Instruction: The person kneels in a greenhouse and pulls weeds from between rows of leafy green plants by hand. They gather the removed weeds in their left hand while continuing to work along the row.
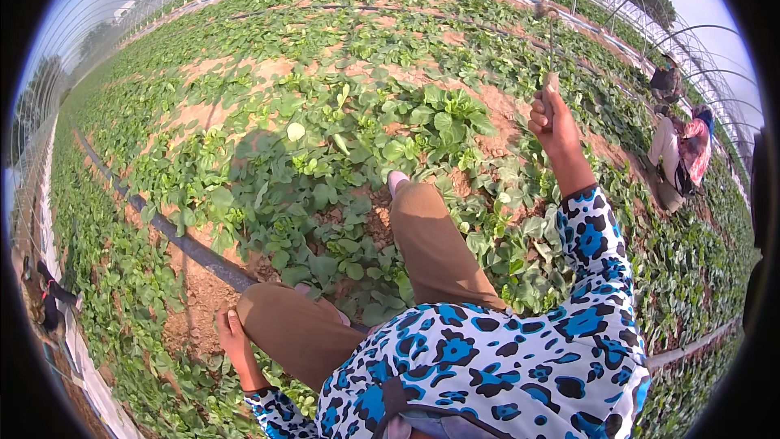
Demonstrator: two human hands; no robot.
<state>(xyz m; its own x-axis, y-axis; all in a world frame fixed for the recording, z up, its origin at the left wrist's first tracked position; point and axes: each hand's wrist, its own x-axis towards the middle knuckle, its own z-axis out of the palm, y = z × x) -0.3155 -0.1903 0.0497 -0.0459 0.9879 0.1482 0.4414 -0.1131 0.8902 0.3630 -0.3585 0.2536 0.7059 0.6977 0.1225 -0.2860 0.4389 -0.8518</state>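
Note:
My right hand (553, 119) is raised over the plants on the right, with its fingers closed around the handle of a thin-shafted hand tool (551, 76). The tool points up and away from me, and its small head looks blurred against the field. My left hand (233, 332) is low beside my bent left knee (268, 311), seemingly touching the trouser leg. Its fingers are partly hidden, so I cannot tell whether anything is in them. Low, broad-leaved crop plants (323, 195) cover the soil before me, and a pale oblong fruit or leaf (341, 144) shows among them.
A dark irrigation pipe (183, 241) runs across the ground on the left. Bare soil (204, 311) shows beside it. Two people crouch at the right, one in a patterned red top (694, 146). Another person (49, 299) is at the far left. Metal tunnel hoops (688, 27) arch overhead.

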